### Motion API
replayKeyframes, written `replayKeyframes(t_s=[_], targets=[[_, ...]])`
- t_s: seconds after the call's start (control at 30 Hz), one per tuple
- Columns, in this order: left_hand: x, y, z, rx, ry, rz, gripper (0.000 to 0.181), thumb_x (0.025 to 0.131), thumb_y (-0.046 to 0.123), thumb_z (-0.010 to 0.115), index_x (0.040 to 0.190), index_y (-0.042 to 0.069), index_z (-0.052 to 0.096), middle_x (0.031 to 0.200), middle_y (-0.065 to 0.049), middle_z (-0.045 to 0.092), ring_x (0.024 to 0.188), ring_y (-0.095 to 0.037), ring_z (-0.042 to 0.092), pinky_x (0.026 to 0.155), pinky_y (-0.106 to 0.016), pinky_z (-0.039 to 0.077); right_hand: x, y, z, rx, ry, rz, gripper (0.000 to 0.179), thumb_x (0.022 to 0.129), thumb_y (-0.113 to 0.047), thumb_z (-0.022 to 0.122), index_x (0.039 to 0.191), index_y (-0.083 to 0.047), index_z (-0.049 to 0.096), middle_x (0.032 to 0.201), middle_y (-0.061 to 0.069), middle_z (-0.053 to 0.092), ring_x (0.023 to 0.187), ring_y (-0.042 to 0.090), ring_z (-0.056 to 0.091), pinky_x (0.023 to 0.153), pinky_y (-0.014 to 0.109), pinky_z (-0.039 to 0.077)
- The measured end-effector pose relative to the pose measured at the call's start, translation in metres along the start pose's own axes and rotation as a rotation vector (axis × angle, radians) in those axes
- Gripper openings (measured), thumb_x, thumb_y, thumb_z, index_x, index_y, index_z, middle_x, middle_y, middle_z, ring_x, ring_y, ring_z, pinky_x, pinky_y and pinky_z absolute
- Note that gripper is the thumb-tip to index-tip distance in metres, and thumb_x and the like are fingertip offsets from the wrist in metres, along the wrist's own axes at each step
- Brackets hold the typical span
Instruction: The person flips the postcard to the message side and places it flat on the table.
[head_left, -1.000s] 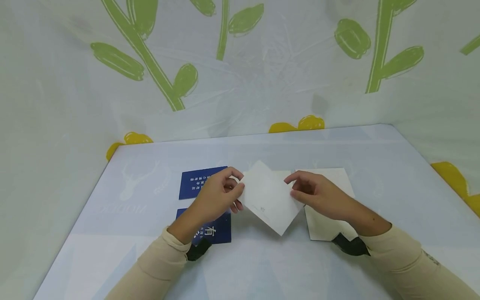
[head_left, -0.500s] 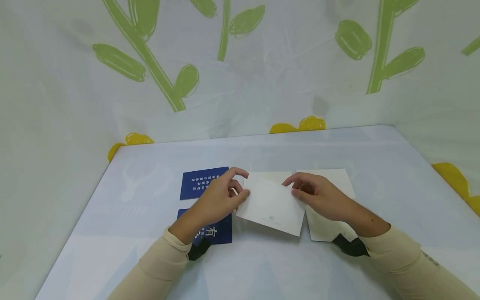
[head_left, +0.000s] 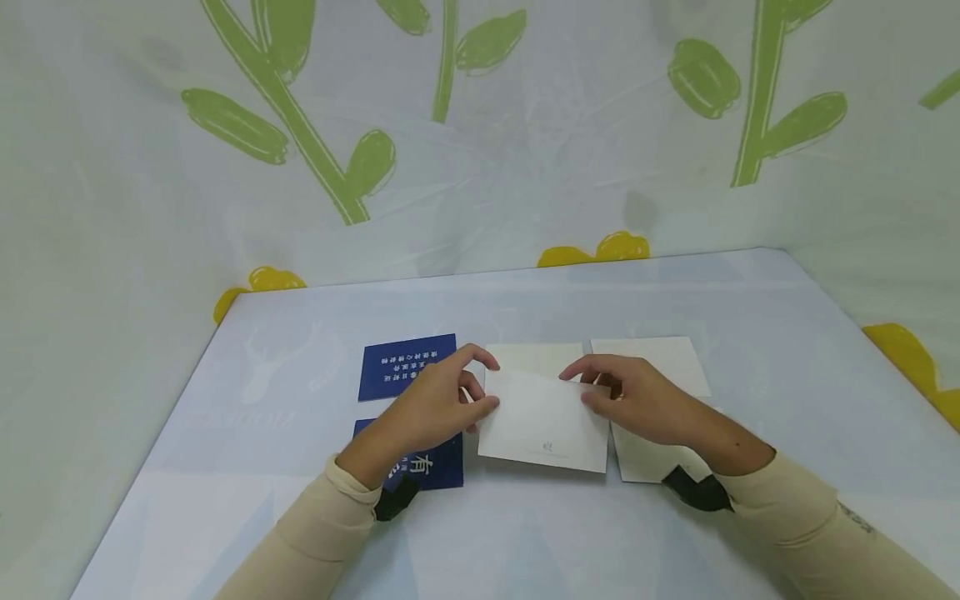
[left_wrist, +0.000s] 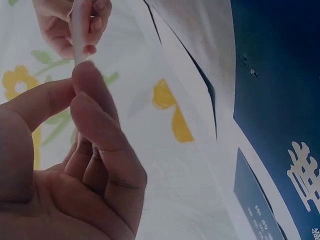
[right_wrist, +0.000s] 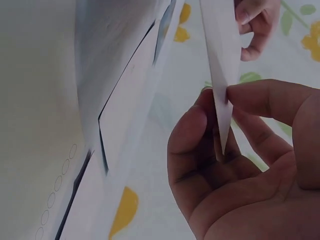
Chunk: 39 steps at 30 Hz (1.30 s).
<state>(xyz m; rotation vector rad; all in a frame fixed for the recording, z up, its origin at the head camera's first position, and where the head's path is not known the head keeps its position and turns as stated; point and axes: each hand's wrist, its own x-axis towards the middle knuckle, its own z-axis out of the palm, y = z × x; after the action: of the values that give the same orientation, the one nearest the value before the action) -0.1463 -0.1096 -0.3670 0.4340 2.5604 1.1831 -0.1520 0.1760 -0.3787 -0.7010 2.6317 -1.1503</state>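
Observation:
A square white card [head_left: 546,421] with a small printed mark near its lower edge is held above the table, tilted. My left hand [head_left: 442,400] pinches its left edge between thumb and fingers. At the opposite edge, my right hand [head_left: 637,396] pinches it too, thumb on the near face. From the right wrist the white card [right_wrist: 220,55] appears almost edge-on, running between the fingers. Behind it, a cream card [head_left: 528,356] lies on the table, partly covered from sight.
Left of the hands lie two blue cards with white characters, a far one [head_left: 397,367] and a near one [head_left: 446,458] partly hidden by my wrist. At right lie a far cream card [head_left: 671,358] and a near cream card [head_left: 637,458]. A patterned curtain [head_left: 525,167] backs the table [head_left: 525,542].
The white card has turned from a diamond position to nearly square with the table and sits slightly lower. Both hands have shifted slightly, with the left regripping the card's edge.

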Motion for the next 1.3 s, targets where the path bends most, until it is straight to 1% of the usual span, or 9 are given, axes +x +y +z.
replayKeyframes(t_s=[0.13, 0.2, 0.33, 0.5, 0.73, 0.9, 1.1, 1.3], targets=[[0.000, -0.003, 0.000, 0.021, -0.064, -0.014, 0.038, 0.092, 0.016, 0.072, 0.124, 0.019, 0.052, 0.079, 0.002, 0.070, 0.061, -0.019, 0.066, 0.057, -0.028, 0.051, 0.000, 0.001, 0.002, -0.028, -0.026, -0.016, 0.032, 0.093, -0.002, 0.059, 0.117, -0.021, 0.068, 0.098, 0.000, 0.063, 0.077, 0.014, 0.057, 0.068, 0.023, 0.051], [0.000, -0.005, 0.001, 0.038, -0.086, -0.012, 0.038, 0.092, 0.016, 0.072, 0.123, 0.018, 0.051, 0.079, 0.003, 0.070, 0.061, -0.017, 0.066, 0.057, -0.029, 0.050, 0.000, 0.001, 0.003, -0.032, -0.033, -0.024, 0.031, 0.093, -0.002, 0.059, 0.117, -0.020, 0.068, 0.097, -0.001, 0.063, 0.076, 0.014, 0.056, 0.067, 0.023, 0.051], [0.001, -0.006, 0.002, 0.062, -0.113, -0.017, 0.039, 0.092, 0.018, 0.072, 0.123, 0.017, 0.050, 0.078, 0.003, 0.071, 0.060, -0.017, 0.066, 0.056, -0.028, 0.051, 0.000, 0.002, 0.004, -0.044, -0.041, -0.032, 0.031, 0.093, -0.001, 0.061, 0.118, -0.018, 0.068, 0.097, -0.001, 0.063, 0.074, 0.013, 0.055, 0.064, 0.023, 0.051], [0.001, -0.007, 0.004, 0.087, -0.133, -0.025, 0.039, 0.092, 0.021, 0.073, 0.122, 0.019, 0.049, 0.078, 0.004, 0.070, 0.061, -0.017, 0.066, 0.057, -0.028, 0.053, 0.001, 0.002, 0.006, -0.074, -0.052, -0.009, 0.032, 0.093, -0.001, 0.063, 0.119, -0.018, 0.068, 0.100, -0.001, 0.062, 0.077, 0.014, 0.055, 0.066, 0.022, 0.052], [0.001, -0.007, 0.007, 0.114, -0.136, -0.038, 0.039, 0.091, 0.021, 0.074, 0.122, 0.020, 0.050, 0.079, 0.004, 0.070, 0.062, -0.016, 0.066, 0.058, -0.029, 0.053, 0.000, 0.000, 0.009, -0.113, -0.076, 0.003, 0.034, 0.092, -0.001, 0.066, 0.122, -0.018, 0.068, 0.104, -0.001, 0.063, 0.081, 0.014, 0.054, 0.067, 0.022, 0.052], [0.002, -0.007, 0.010, 0.155, -0.135, -0.055, 0.040, 0.090, 0.021, 0.075, 0.122, 0.020, 0.050, 0.078, 0.005, 0.070, 0.062, -0.014, 0.065, 0.058, -0.029, 0.051, 0.001, 0.001, 0.010, -0.126, -0.096, 0.012, 0.037, 0.091, -0.001, 0.068, 0.123, -0.017, 0.067, 0.110, 0.002, 0.064, 0.080, 0.013, 0.054, 0.068, 0.022, 0.052], [0.003, -0.009, 0.013, 0.214, -0.132, -0.044, 0.042, 0.089, 0.021, 0.077, 0.121, 0.020, 0.051, 0.077, 0.007, 0.069, 0.062, -0.012, 0.063, 0.058, -0.027, 0.051, 0.001, 0.002, 0.013, -0.163, -0.110, 0.030, 0.038, 0.089, -0.003, 0.070, 0.124, -0.018, 0.067, 0.116, 0.004, 0.064, 0.079, 0.012, 0.054, 0.070, 0.022, 0.052], [0.003, -0.010, 0.016, 0.247, -0.122, -0.047, 0.042, 0.088, 0.021, 0.078, 0.120, 0.020, 0.052, 0.077, 0.007, 0.068, 0.063, -0.011, 0.061, 0.058, -0.026, 0.051, 0.002, 0.002, 0.014, -0.182, -0.133, 0.030, 0.038, 0.089, -0.006, 0.072, 0.125, -0.016, 0.067, 0.105, 0.000, 0.061, 0.073, 0.011, 0.053, 0.065, 0.021, 0.051]])
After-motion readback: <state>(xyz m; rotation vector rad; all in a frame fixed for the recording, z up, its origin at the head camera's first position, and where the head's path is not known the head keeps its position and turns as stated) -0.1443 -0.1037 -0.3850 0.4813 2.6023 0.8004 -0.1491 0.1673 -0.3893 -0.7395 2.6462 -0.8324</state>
